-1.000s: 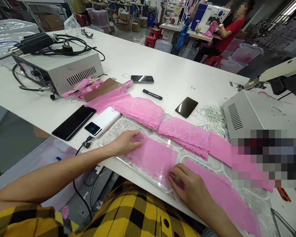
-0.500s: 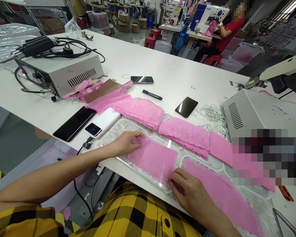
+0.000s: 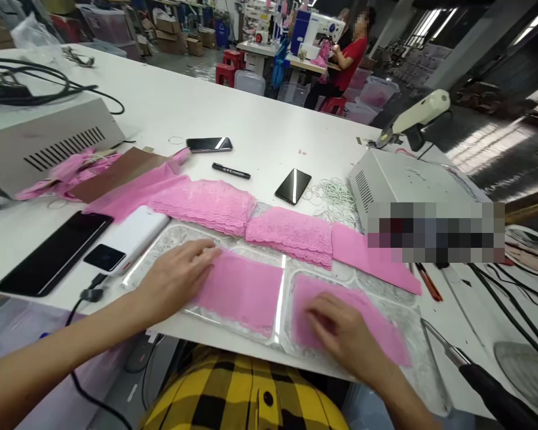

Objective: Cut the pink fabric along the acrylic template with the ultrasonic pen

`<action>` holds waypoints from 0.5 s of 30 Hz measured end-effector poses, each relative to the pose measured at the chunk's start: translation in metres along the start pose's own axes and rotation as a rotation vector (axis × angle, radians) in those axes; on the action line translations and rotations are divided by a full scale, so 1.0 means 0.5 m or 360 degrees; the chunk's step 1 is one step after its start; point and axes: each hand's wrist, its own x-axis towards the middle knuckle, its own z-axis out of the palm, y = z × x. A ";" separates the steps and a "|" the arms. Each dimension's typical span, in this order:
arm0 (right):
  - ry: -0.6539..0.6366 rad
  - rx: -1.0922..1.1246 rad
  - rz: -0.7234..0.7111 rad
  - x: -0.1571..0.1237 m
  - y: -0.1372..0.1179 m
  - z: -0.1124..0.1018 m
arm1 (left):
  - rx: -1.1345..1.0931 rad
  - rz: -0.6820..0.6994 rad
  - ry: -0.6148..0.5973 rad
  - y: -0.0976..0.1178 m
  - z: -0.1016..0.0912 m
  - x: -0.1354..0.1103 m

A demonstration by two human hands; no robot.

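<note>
My left hand (image 3: 177,275) lies flat with fingers stretched on the left edge of a pink lace piece (image 3: 244,289) that rests on a clear plastic template (image 3: 280,301). My right hand (image 3: 341,331) lies open, blurred by motion, on a second pink lace piece (image 3: 376,325) to the right. Behind them, stacks of pink lace (image 3: 206,203) and a further lace stack (image 3: 291,233) lie in a row on the white table (image 3: 260,128).
A power bank (image 3: 125,236) and a phone (image 3: 54,251) lie at left, with a grey machine box (image 3: 40,146) behind. Two more phones (image 3: 208,144), (image 3: 293,185), a black marker (image 3: 231,171), rubber bands (image 3: 336,197) and another grey box (image 3: 403,179) stand further back. A person sews in the background (image 3: 349,54).
The view has swung to the right. My right hand has shifted from the first lace piece onto the piece to its right. My left hand stays on the first piece's left edge.
</note>
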 end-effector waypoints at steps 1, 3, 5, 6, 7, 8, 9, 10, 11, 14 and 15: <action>0.0148 -0.0033 0.0119 -0.016 0.027 -0.021 | -0.0041 0.0136 -0.0010 0.016 0.003 0.004; 0.0457 -0.0174 0.0367 -0.052 0.085 -0.062 | -0.0147 0.0434 -0.0100 0.057 0.017 0.019; 0.0648 -0.0263 0.0636 -0.090 0.134 -0.096 | -0.0231 0.0698 -0.0226 0.103 0.038 0.042; 0.0695 -0.0278 0.0739 -0.106 0.152 -0.108 | -0.0264 0.0805 -0.0283 0.125 0.052 0.056; 0.0721 -0.0281 0.0816 -0.120 0.164 -0.116 | -0.0291 0.0891 -0.0326 0.145 0.066 0.070; 0.0733 -0.0275 0.0863 -0.131 0.173 -0.121 | -0.0306 0.0959 -0.0365 0.163 0.080 0.084; 0.0734 -0.0267 0.0882 -0.139 0.178 -0.123 | -0.0313 0.1010 -0.0390 0.177 0.095 0.097; 0.0732 -0.0257 0.0885 -0.145 0.180 -0.124 | -0.0313 0.1045 -0.0406 0.190 0.109 0.109; 0.0730 -0.0246 0.0880 -0.148 0.180 -0.122 | -0.0308 0.1068 -0.0420 0.200 0.122 0.120; 0.0690 -0.0201 0.0850 -0.149 0.175 -0.115 | -0.0291 0.1116 -0.0465 0.219 0.149 0.143; 0.0665 -0.0184 0.0833 -0.148 0.174 -0.113 | -0.0280 0.1130 -0.0489 0.223 0.154 0.147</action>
